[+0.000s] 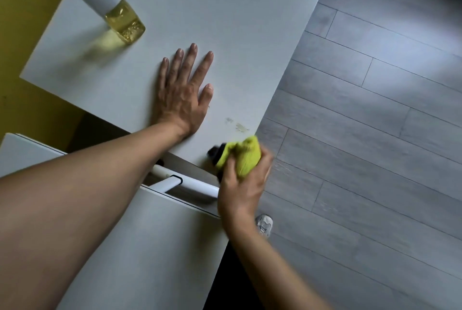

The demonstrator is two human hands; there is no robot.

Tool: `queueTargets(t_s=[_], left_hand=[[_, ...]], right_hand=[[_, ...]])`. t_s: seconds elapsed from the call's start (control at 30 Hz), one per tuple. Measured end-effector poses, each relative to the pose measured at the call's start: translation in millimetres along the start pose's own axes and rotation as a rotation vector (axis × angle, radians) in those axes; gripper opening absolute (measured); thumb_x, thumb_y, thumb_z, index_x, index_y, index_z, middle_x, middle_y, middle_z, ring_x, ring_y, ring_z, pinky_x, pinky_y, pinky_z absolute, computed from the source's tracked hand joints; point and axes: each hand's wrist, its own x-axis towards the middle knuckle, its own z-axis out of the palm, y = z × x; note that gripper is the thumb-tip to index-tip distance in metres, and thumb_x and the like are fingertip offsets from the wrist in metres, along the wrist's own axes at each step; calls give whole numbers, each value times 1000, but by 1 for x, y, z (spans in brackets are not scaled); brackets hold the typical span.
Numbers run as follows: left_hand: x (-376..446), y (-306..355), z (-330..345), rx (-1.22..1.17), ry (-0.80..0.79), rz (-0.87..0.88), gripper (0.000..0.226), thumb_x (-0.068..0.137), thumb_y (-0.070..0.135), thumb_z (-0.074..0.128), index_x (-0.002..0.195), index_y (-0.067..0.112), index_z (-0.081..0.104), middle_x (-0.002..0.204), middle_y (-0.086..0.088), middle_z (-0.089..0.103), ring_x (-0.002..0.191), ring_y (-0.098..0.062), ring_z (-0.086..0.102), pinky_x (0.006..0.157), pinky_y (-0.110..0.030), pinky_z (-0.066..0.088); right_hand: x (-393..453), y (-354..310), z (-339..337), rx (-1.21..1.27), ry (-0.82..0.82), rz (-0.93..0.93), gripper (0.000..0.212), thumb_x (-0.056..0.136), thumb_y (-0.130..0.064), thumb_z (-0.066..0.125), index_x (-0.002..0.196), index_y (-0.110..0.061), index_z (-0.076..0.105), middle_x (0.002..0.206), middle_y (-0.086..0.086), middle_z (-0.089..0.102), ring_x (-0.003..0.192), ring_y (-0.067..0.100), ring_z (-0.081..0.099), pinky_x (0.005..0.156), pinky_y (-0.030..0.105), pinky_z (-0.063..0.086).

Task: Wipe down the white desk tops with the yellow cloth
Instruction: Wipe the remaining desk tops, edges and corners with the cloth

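Note:
My left hand [184, 92] lies flat, fingers spread, on the far white desk top [200, 9]. My right hand [241, 189] grips the bunched yellow cloth [243, 155] at that desk's near corner, beside its edge. Faint smudges [238, 125] mark the surface just above the cloth. A second white desk top [150, 247] lies nearer me, under my left forearm. Something dark [215, 153] sits partly hidden behind the cloth.
A bottle with a white sleeve and yellow liquid [120, 19] stands on the far desk at upper left. A white frame bar [185, 183] shows in the gap between desks. Grey plank floor [362, 147] lies right; a shoe [264, 224] is below. Yellow wall [22, 21] at left.

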Motion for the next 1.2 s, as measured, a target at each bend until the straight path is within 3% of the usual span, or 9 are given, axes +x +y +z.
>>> queueTargets(t_s=[0.1, 0.2, 0.33, 0.43, 0.5, 0.63, 0.73, 0.97, 1.2], left_hand=[[0, 0, 0, -3, -5, -1, 67, 100, 46, 28, 166, 35, 19, 175, -1, 11, 161, -26, 12, 130, -49, 3], [0, 1, 0, -14, -4, 0, 67, 101, 47, 28, 166, 35, 20, 175, -1, 12, 161, -27, 13, 130, -48, 3], [-1, 1, 0, -17, 14, -2, 67, 100, 47, 30, 165, 34, 23, 174, -2, 15, 160, -27, 15, 130, -48, 4], [-1, 2, 0, -26, 17, -4, 67, 100, 47, 31, 165, 33, 24, 174, -2, 15, 160, -28, 15, 130, -48, 4], [-1, 2, 0, -29, 26, -7, 67, 100, 46, 32, 165, 33, 26, 174, -2, 17, 160, -28, 16, 130, -49, 6], [-1, 5, 0, -34, 51, -15, 65, 100, 45, 34, 164, 31, 30, 173, -3, 21, 159, -29, 19, 129, -52, 10], [-1, 6, 1, -29, 64, -15, 65, 100, 44, 36, 163, 31, 32, 173, -3, 23, 158, -31, 23, 128, -54, 14], [-1, 5, 0, -65, 96, -13, 64, 99, 41, 42, 161, 28, 38, 171, -5, 28, 157, -31, 26, 128, -54, 18], [-2, 8, -5, -118, 111, -37, 64, 96, 34, 44, 158, 19, 45, 167, -12, 35, 153, -35, 33, 128, -53, 20]], right_hand=[[-20, 9, -6, -37, -35, 38, 48, 92, -21, 68, 134, -19, 45, 122, 0, 50, 108, 3, 44, 88, 4, 32], [-7, 0, -4, -39, -34, 89, 47, 92, -27, 68, 133, -21, 44, 121, 0, 49, 100, 4, 46, 83, 13, 33], [64, -30, 3, -21, 46, 32, 48, 92, -19, 67, 132, -7, 44, 123, 13, 48, 108, 20, 46, 98, 31, 38], [143, -68, 11, -59, 69, 6, 48, 95, -20, 63, 134, -6, 39, 124, 14, 41, 107, 25, 45, 93, 21, 34], [187, -90, 15, -112, 88, -9, 48, 96, -24, 60, 135, -9, 36, 119, 7, 34, 110, 29, 50, 95, 26, 38], [246, -119, 19, -293, 102, -53, 55, 97, -31, 59, 140, -11, 32, 128, 10, 35, 121, 37, 51, 101, 39, 42], [262, -130, 15, -645, 101, -214, 65, 93, -43, 62, 143, -12, 34, 144, 16, 36, 130, 40, 42, 108, 46, 35], [248, -117, 25, -837, -280, -760, 63, 88, -46, 58, 139, -10, 47, 144, 17, 48, 137, 37, 39, 118, 49, 28], [238, -129, 45, -882, -465, -807, 72, 81, -59, 45, 137, -15, 48, 142, 10, 50, 137, 33, 39, 118, 45, 28]])
